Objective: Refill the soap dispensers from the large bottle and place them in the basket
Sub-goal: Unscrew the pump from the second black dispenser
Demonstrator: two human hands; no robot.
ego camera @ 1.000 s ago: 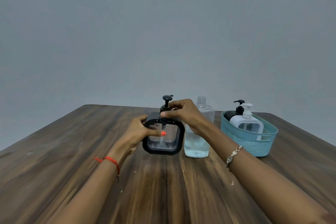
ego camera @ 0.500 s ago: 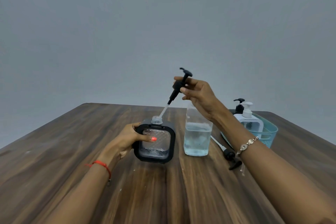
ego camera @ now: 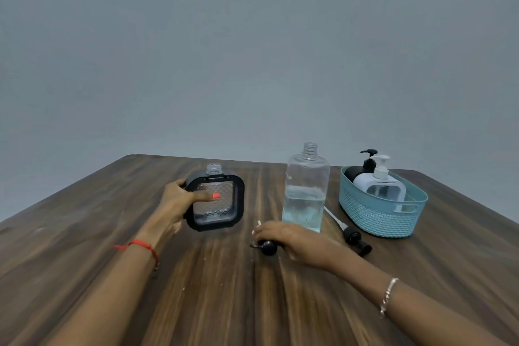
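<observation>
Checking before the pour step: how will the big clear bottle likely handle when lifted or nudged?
The large bottle looks like clear plastic, so it may flex under a firm squeeze. Roughly half full, it is probably bottom-heavy and fairly stable, with liquid sloshing when moved. Tall, narrow and uncapped, it could spill if pushed near the top.

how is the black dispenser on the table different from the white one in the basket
The black dispenser stands on the table, held by the left hand, its neck open. The white dispenser sits in the basket with its pump fitted. Both are square with clear windows.
</observation>
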